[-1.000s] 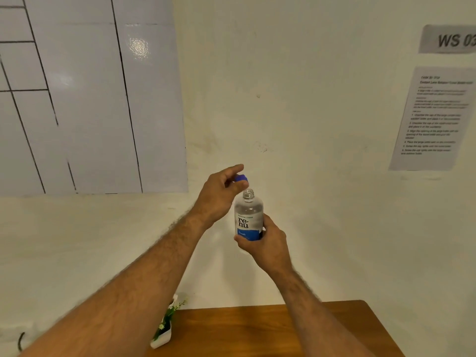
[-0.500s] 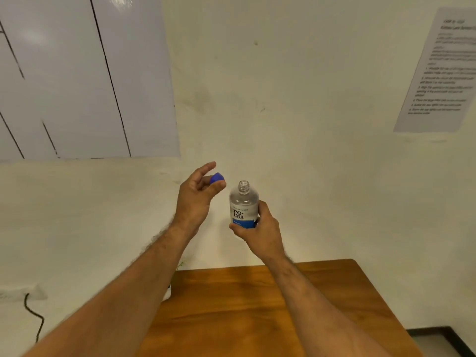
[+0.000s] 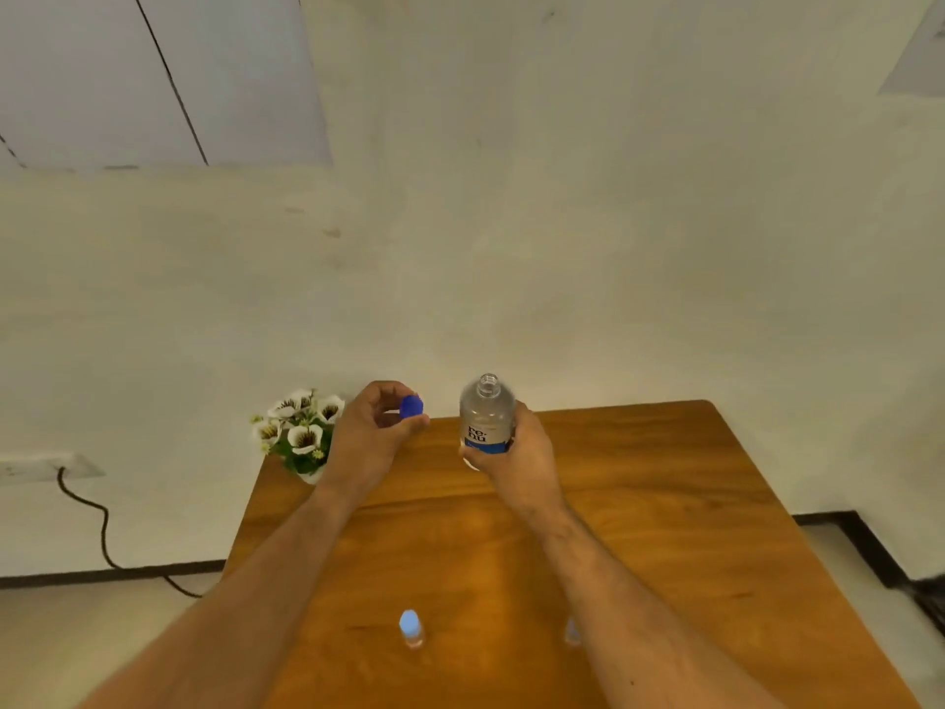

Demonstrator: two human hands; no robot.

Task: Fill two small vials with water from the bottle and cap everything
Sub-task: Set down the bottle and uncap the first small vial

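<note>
Hands lowered over table (image 3: 665,504), blue cap (image 3: 411,406) in left grip (image 3: 376,432), bottle (image 3: 486,417) in right grip (image 3: 511,452)

Both forearms reach forward, left hand (image 3: 369,432) pinching, right hand (image 3: 516,458) clenched.

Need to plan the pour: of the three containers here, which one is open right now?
The large bottle in the right hand: its neck is bare. The fully visible vial wears its light-blue cap.
</note>
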